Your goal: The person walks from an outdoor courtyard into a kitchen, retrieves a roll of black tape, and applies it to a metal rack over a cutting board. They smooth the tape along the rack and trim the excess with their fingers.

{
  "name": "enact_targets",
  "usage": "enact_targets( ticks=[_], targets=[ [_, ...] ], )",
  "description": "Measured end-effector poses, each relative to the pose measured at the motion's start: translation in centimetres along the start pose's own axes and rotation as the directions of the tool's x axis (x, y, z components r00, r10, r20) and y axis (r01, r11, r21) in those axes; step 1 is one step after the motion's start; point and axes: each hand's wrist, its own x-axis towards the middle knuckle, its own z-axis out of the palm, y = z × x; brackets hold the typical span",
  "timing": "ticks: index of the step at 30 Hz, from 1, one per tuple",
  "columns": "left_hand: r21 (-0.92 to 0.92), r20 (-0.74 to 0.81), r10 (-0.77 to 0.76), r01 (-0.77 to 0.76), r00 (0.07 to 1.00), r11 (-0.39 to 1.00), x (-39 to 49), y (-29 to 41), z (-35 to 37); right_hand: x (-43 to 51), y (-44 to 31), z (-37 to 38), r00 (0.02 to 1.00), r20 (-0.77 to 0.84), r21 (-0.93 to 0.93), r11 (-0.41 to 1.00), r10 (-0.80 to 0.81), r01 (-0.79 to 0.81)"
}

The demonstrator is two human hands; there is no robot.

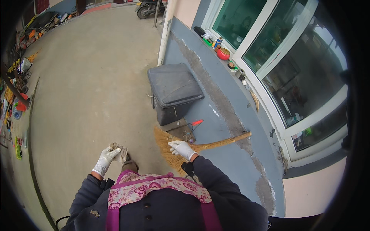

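My left hand (107,160), in a white glove, pinches a crumpled greyish cloth or rag (122,154) above my shoe. To the right, my right hand (181,149), gloved in white too, is raised in front of a straw broom (164,144). The fingers look bent together; whether they pinch something thin cannot be told. The broom leans against the blue-grey wall, its handle (228,141) pointing right. Behind my right hand, a red-handled tool (197,122) lies by a brown board or box (179,128). A dark plastic lidded bin (175,83) stands just beyond.
A windowsill (261,115) at right holds a red pot (223,54), a tape roll (231,65) and small items. A white pipe (165,37) runs down the wall corner. Clutter (21,101) lines the left side. A parked scooter (144,11) stands far off.
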Motion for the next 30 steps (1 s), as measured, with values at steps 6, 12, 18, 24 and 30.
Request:
enact_targets(
  ticks=[6, 12, 18, 24, 30],
  targets=[
    [0.202, 0.052, -0.158, 0.144, 0.986, 0.969, 16.3, 6.4, -5.8, 8.7, -5.9, 1.1, 0.980, -0.150, 0.284, 0.955, 0.134, -0.087],
    [0.408, 0.131, -0.267, 0.194, 0.955, 0.892, 27.6, 11.8, -7.6, 16.3, -11.2, 2.8, 0.953, -0.176, 0.449, 0.882, 0.246, -0.145],
    [0.334, 0.205, -0.321, 0.242, 0.925, 0.911, 33.1, 13.2, -8.5, 24.7, -11.1, 2.8, 0.935, -0.143, 0.703, 0.699, 0.323, -0.134],
    [0.448, 0.144, -0.406, 0.307, 0.902, 0.840, 34.9, 13.2, -9.1, 30.1, -7.8, 1.5, 0.865, -0.185, 0.935, 0.354, 0.466, 0.010],
    [0.429, 0.173, -0.463, 0.356, 0.869, 0.830, 38.2, 12.4, -7.8, 29.9, -6.9, 1.2, 0.896, -0.196, 0.966, 0.234, 0.399, 0.108]
  ],
)
